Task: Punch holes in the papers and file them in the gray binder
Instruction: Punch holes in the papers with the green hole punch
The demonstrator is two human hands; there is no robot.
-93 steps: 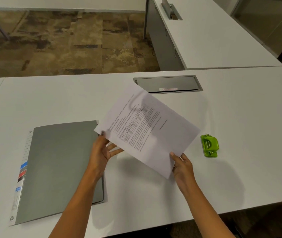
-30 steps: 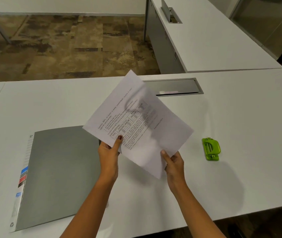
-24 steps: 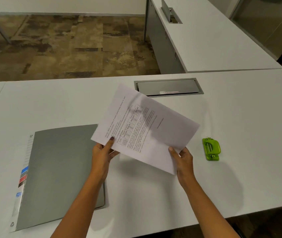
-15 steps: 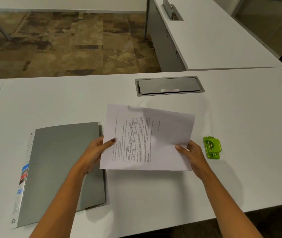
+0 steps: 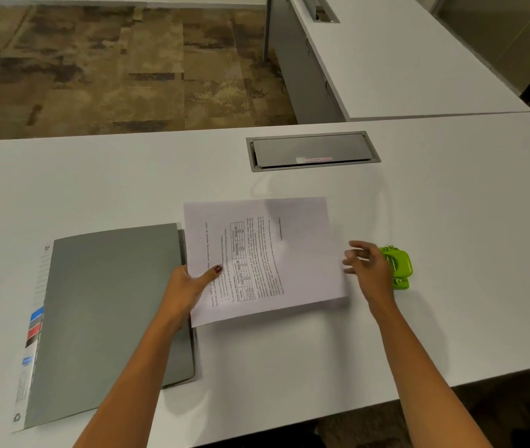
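Papers [image 5: 267, 257]: long axis along desk's [image 5: 451, 205] front edge; our left hand [image 5: 189, 286] pinches them, right hand [image 5: 368, 266] spread loose.

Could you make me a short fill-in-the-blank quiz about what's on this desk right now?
1. The left hand holds the papers by their ____ edge.
2. The gray binder lies on the white desk with its cover ____.
3. The right hand, its fingers spread, is off the papers and beside the ____ hole punch.

Missing words: left; closed; green
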